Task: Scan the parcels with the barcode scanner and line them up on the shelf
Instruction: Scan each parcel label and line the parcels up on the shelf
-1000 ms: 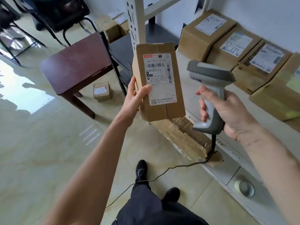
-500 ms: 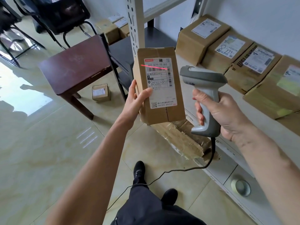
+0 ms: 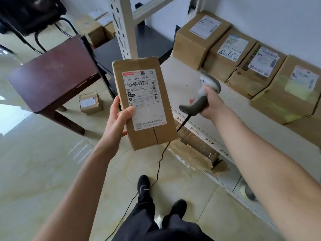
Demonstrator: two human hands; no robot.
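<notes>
Since half a second ago my right hand (image 3: 211, 103) has swung the barcode scanner (image 3: 203, 94) away from the label and out over the shelf (image 3: 184, 84), and the red scan line on the label is gone. That hand grips the scanner's handle with fingers curled round it; the grey head points away from me, toward the row of parcels at the back of the shelf. Its black cable (image 3: 161, 153) hangs from the handle down past the shelf's front edge to the floor.

My left hand (image 3: 119, 119) holds the parcel (image 3: 144, 103) upright in the air, just off the shelf's front left corner, thumb pressed on the white label (image 3: 144, 100), fingers behind the box. I see four boxed parcels (image 3: 243, 54) lined up along the back of the shelf against the wall, touching side by side. Down on the floor, a small box (image 3: 90, 103) sits beside the dark wooden table (image 3: 52, 75).
</notes>
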